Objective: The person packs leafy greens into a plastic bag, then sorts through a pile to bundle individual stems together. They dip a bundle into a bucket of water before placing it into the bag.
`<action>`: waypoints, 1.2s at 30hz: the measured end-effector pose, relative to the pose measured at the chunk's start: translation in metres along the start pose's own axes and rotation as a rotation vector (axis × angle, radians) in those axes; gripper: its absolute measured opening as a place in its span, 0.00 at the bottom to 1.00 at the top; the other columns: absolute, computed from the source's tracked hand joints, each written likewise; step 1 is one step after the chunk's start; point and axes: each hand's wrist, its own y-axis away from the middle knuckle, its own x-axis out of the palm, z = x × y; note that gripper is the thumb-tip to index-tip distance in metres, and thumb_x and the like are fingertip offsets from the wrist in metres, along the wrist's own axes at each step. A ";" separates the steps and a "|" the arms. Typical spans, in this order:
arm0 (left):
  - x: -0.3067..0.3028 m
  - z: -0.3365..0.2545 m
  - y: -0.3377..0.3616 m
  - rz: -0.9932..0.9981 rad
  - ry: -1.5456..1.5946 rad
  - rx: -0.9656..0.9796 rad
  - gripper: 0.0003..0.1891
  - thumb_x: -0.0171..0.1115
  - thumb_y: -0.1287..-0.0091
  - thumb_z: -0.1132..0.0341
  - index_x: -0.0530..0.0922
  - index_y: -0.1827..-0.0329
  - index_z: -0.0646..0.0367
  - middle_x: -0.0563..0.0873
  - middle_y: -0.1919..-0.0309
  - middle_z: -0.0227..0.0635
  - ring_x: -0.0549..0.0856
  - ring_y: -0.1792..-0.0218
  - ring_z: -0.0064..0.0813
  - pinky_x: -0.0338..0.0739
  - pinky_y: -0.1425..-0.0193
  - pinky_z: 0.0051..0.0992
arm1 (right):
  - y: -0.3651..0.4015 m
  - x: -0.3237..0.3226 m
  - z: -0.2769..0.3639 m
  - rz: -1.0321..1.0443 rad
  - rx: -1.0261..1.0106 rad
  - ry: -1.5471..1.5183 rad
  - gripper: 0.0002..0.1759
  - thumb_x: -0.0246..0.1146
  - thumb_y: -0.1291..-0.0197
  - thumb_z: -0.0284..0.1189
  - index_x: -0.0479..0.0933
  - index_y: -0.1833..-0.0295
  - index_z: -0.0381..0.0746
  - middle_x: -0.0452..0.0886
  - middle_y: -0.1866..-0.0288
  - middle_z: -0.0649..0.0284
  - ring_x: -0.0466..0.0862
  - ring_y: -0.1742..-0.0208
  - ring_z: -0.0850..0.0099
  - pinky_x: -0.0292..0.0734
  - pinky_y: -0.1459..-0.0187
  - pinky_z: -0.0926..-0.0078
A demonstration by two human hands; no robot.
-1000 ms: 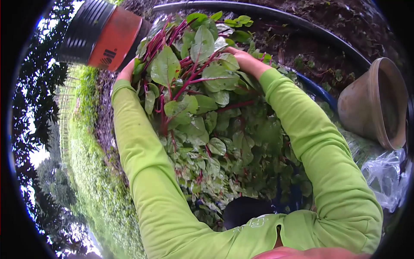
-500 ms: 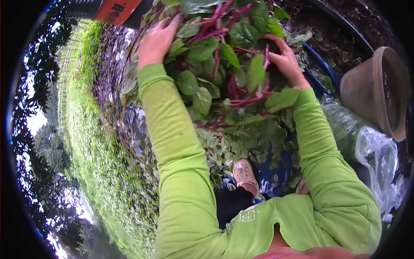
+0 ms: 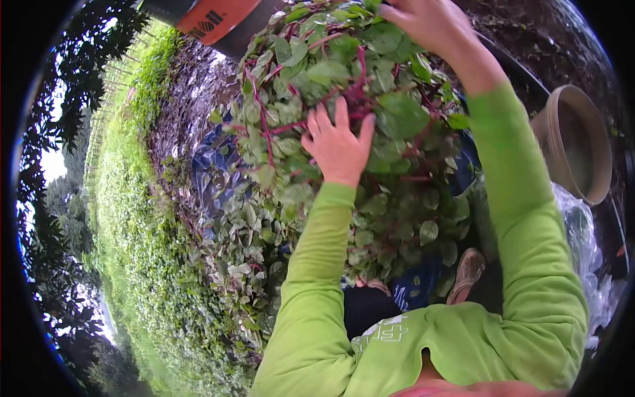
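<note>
A large heap of leafy vines (image 3: pixel 397 126), with green leaves and reddish-purple stems, fills the middle of the view. My left hand (image 3: pixel 338 144) lies on the near side of the heap with its fingers spread, touching stems and leaves. At the heap's far right side is my right hand (image 3: pixel 430 25), partly cut off by the top edge. Its visible thumb and finger are stretched out over the leaves; the other fingers are hidden. Neither hand visibly grips a stem.
A brown plastic pot (image 3: pixel 579 145) lies tipped at the right, above clear plastic sheeting (image 3: pixel 585 245). A black container with an orange band (image 3: pixel 218 20) stands at top left. Blue sheeting (image 3: pixel 215 155) shows beneath the leaves. My pink clogs (image 3: pixel 467 272) are close below the heap.
My left hand has moved right and nearer, from the heap's left side onto its middle. My right hand has moved farther away, up to the top edge. The vines have shifted and spread lower.
</note>
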 end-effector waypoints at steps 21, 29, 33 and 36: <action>0.137 0.187 -0.218 0.631 0.756 -0.296 0.47 0.44 0.28 0.27 0.74 0.27 0.63 0.78 0.30 0.51 0.74 0.28 0.43 0.60 0.22 0.29 | -0.150 0.221 -0.024 0.880 -0.206 -0.068 0.53 0.58 0.48 0.75 0.71 0.23 0.54 0.60 0.15 0.55 0.60 0.17 0.56 0.52 0.19 0.62; 0.102 0.176 -0.136 0.651 0.457 -0.300 0.53 0.42 0.33 0.21 0.72 0.27 0.66 0.77 0.31 0.57 0.74 0.27 0.51 0.63 0.23 0.37 | -0.048 0.189 -0.010 0.698 0.021 -0.030 0.56 0.60 0.51 0.75 0.67 0.20 0.56 0.66 0.20 0.51 0.65 0.21 0.47 0.61 0.24 0.52; 0.049 0.127 -0.066 0.520 0.532 -0.363 0.44 0.51 0.31 0.27 0.82 0.38 0.65 0.85 0.40 0.55 0.82 0.37 0.52 0.71 0.30 0.40 | 0.035 0.162 -0.001 0.525 0.035 0.107 0.50 0.61 0.50 0.72 0.70 0.24 0.60 0.67 0.21 0.58 0.64 0.20 0.54 0.59 0.29 0.32; 0.018 0.103 -0.016 0.531 0.371 -0.280 0.37 0.55 0.30 0.33 0.84 0.42 0.63 0.85 0.41 0.54 0.82 0.38 0.53 0.72 0.32 0.42 | 0.102 0.161 -0.004 0.371 -0.042 0.153 0.48 0.63 0.50 0.71 0.72 0.25 0.60 0.67 0.21 0.57 0.63 0.20 0.54 0.57 0.29 0.29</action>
